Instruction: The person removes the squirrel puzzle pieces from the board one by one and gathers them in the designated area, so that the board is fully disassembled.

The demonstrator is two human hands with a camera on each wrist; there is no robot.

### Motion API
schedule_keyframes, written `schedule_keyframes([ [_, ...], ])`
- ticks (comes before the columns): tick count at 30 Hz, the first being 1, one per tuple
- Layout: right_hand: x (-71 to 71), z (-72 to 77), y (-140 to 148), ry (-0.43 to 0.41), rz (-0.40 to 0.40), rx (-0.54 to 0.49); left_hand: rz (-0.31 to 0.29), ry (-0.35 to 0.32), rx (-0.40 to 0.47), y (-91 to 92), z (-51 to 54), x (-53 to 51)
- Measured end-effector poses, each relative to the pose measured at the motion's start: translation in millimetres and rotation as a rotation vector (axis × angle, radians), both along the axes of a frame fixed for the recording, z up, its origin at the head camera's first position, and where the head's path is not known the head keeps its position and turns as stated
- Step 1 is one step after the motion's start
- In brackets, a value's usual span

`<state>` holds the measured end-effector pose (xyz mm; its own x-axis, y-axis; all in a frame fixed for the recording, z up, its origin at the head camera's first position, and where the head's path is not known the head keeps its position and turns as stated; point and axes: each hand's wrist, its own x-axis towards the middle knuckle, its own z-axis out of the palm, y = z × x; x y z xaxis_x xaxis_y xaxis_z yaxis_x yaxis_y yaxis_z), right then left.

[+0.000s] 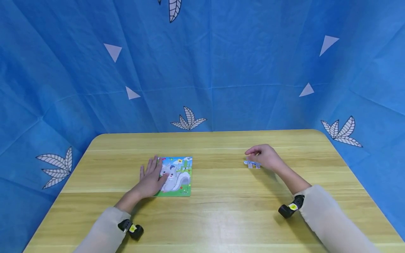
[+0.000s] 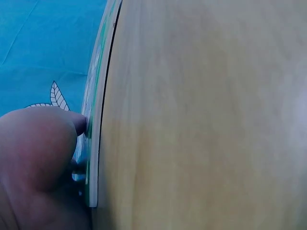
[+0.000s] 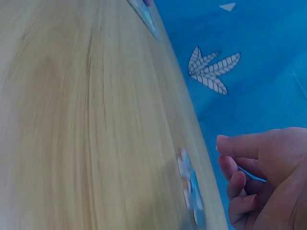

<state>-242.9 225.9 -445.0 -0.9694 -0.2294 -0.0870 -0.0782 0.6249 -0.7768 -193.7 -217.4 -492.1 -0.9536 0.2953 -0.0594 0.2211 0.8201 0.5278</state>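
Note:
A square picture board (image 1: 181, 179) with a grey-and-white squirrel on a green and blue background lies at the left of the table. My left hand (image 1: 151, 182) rests on its left part with fingers extended and spread, covering that side; in the left wrist view the hand (image 2: 38, 153) touches the board (image 2: 94, 158), seen edge-on. My right hand (image 1: 265, 157) is just above some blue-and-white jigsaw pieces (image 1: 254, 165). In the right wrist view the fingers of this hand (image 3: 268, 177) are loosely bent with nothing visible between them, and the pieces (image 3: 191, 189) lie beside it on the wood.
The light wooden table (image 1: 218, 211) has rounded far corners. Behind it hangs a blue cloth (image 1: 240, 63) with white triangles and leaf prints. A black wrist camera is strapped over each light sleeve (image 1: 329, 214).

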Motion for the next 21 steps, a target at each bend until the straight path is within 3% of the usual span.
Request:
schedule_keyframes([
  [6, -4.1, 2.0, -28, -0.017, 0.047, -0.038, 0.026, -0.015, 0.023, 3.5, 11.0, 4.8],
  [21, -13.1, 8.9, -111, 0.055, 0.156, -0.071, 0.043, -0.031, 0.047, 0.6, 20.7, 5.3],
])
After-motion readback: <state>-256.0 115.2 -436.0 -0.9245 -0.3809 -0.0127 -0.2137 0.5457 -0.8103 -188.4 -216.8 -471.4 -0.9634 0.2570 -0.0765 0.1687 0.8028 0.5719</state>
